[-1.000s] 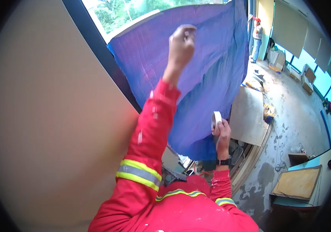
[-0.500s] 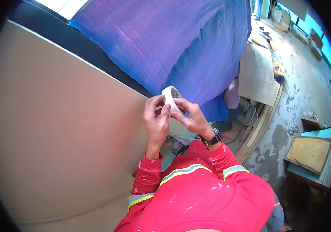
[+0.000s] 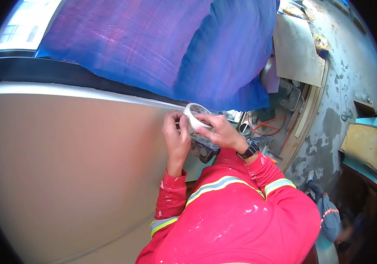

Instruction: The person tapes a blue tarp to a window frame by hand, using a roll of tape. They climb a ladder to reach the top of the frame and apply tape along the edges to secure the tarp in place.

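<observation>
While the right hand (image 3: 224, 132) pinches the tape (image 3: 190, 118) by its rim, the left hand (image 3: 177, 135) is half-curled at its side, grip unclear. Tape sits between them, near the sheet's (image 3: 153, 48) lower edge. Probably light, firm, not fragile; rim's best hold.

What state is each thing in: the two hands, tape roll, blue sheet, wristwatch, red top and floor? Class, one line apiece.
Right hand: closed on the tape roll
Left hand: fingers bent, at the roll's side; grip unclear
Tape roll: tilted, held up; loose end not discernible
Blue sheet: hanging, creased
Wristwatch: strapped on the right wrist
Red top: splashed with white marks
Floor: blotched with dark patches
</observation>
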